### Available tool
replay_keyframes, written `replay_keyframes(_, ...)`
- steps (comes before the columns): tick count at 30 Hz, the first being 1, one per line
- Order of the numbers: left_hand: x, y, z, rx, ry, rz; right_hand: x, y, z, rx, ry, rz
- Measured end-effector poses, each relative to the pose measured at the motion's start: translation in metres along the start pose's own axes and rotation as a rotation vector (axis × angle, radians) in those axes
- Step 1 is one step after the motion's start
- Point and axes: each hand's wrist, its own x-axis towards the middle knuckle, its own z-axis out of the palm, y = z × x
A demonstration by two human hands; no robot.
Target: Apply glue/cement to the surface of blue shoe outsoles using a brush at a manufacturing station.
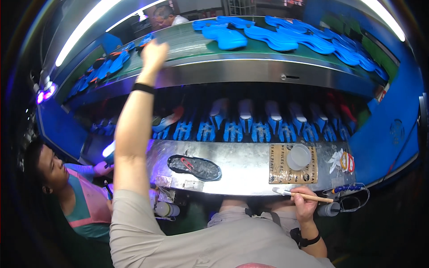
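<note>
My left arm stretches up over the conveyor belt, and my left hand [155,52] is beside a small blue and orange shoe piece [146,39] at the belt's far left. Its fingers are blurred, so I cannot make out a hold. Low at the right, my right hand [306,206] grips a brush [318,197] by its wooden handle, the pale bristles pointing left over the bench edge. A dark shoe-sole-shaped piece [205,169] with a red strip lies on the metal bench [241,163]. A translucent plastic cup [299,157] stands on a printed cardboard sheet [278,167].
Blue shoe soles [272,39] crowd the conveyor belt [183,47] at right, others at left. Under it hang rows of blue holders [233,131], several bearing shoes. Coloured bands [346,161] lie by the cardboard. One person [80,192] works at my left, another [167,17] beyond the belt.
</note>
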Motion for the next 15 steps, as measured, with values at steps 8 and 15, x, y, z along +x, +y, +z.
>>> replay_keyframes(8, 0.029, -0.206, -0.067, 0.469, -0.134, -0.324, -0.003, 0.016, -0.009, 0.045, -0.019, 0.129)
replay_keyframes(15, 0.035, -0.239, -0.049, 0.444, -0.094, -0.267, 0.003, 0.008, -0.007, -0.184, -0.068, -0.015)
